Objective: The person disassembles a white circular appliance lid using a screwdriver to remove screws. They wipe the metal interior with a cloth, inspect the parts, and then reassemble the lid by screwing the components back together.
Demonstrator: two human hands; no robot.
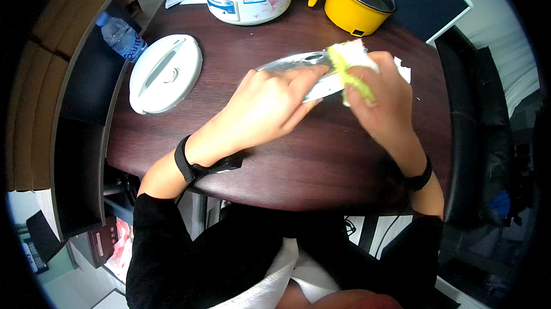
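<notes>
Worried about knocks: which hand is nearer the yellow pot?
Right. The right hand is below the yellow pot in the picture; the left hand sits farther off, below and to its left.

Top edge crops the white cooker (252, 0); the sponge (345, 61) seems blurred.

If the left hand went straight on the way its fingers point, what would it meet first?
Most likely the yellow-green and white cloth held in the right hand, just ahead of the left hand over the shiny metal plate; the exact depth between them is unclear here.
</notes>
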